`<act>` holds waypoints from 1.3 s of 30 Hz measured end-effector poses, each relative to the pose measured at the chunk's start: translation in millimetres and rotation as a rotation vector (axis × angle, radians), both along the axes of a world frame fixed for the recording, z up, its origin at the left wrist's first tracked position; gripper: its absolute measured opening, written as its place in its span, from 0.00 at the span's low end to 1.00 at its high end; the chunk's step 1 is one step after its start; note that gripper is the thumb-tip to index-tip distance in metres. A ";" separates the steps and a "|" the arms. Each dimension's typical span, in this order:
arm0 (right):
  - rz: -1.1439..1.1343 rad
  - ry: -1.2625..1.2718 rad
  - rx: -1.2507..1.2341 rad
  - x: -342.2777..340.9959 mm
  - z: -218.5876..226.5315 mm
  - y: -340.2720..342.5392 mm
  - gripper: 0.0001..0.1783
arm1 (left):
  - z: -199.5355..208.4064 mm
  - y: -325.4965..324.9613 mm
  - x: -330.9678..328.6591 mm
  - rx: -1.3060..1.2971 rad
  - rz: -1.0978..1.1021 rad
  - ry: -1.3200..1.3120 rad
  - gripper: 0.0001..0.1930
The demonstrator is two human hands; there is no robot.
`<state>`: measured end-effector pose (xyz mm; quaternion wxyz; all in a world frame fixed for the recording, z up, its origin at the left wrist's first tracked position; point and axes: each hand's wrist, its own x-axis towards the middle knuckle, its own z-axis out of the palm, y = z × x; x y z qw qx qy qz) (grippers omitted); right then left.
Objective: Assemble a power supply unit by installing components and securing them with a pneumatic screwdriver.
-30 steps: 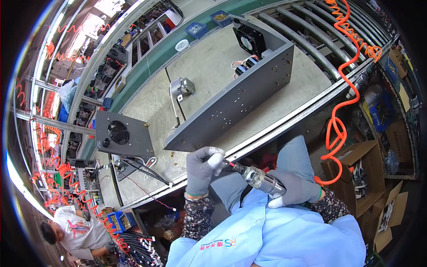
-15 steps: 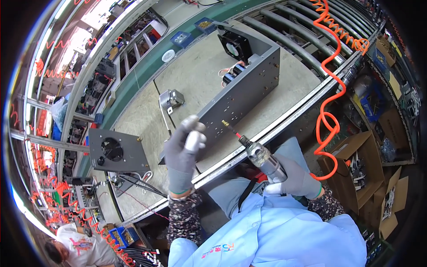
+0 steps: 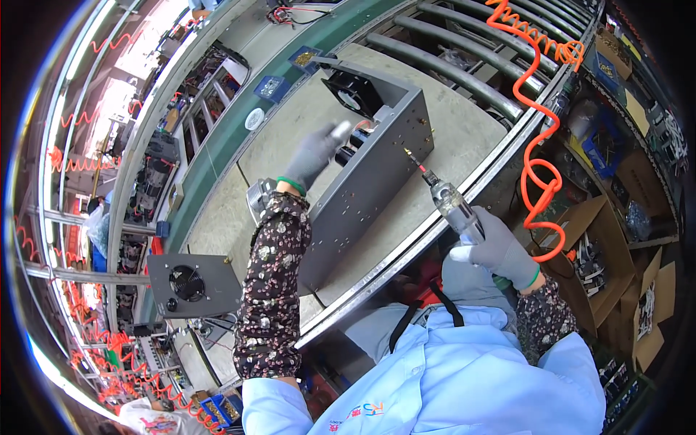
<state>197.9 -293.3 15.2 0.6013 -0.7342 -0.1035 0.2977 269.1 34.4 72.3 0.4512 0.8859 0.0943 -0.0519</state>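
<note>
Grey-gloved hands (image 3: pixel 313 156) (image 3: pixel 500 250) flank a panel (image 3: pixel 366 199); benchtop (image 3: pixel 464 134) extends past its edge.

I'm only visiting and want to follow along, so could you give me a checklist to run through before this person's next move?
1. Power driver firmly in hand: ok, the right hand is wrapped around it.
2. Brass-coloured piece at the tip of the bit: ok, visible.
3. Tip touching the grey metal panel: cannot tell, it overlaps the panel in this view.
4. Left hand well away from the black cylinders: not ok, its fingers are right by them; contact is unclear.
5. Orange hose clear of the bit: ok, it hangs off to the right.
6. Gloves on both hands: ok.
</note>
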 end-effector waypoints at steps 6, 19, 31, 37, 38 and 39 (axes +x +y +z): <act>0.040 0.014 -0.073 21.7 -8.1 -3.7 0.33 | -15.0 2.5 -3.1 0.030 -0.280 0.086 0.24; 0.236 -0.053 -0.262 50.4 21.0 -11.5 0.36 | -2.7 0.9 -4.0 0.152 -0.300 0.184 0.23; 0.078 -0.087 -0.235 38.8 20.7 -20.1 0.35 | -3.5 -0.9 -8.4 0.014 -0.246 0.163 0.24; 0.010 -0.192 -0.280 49.1 19.1 -28.3 0.35 | -4.2 -0.2 -10.4 0.098 -0.227 0.205 0.23; 0.009 -0.192 -0.285 51.0 18.0 -29.1 0.35 | -5.3 -1.3 -9.7 0.123 -0.229 0.188 0.23; 0.024 -0.205 -0.292 52.9 16.5 -29.4 0.35 | -5.7 -2.3 -8.7 0.119 -0.229 0.187 0.23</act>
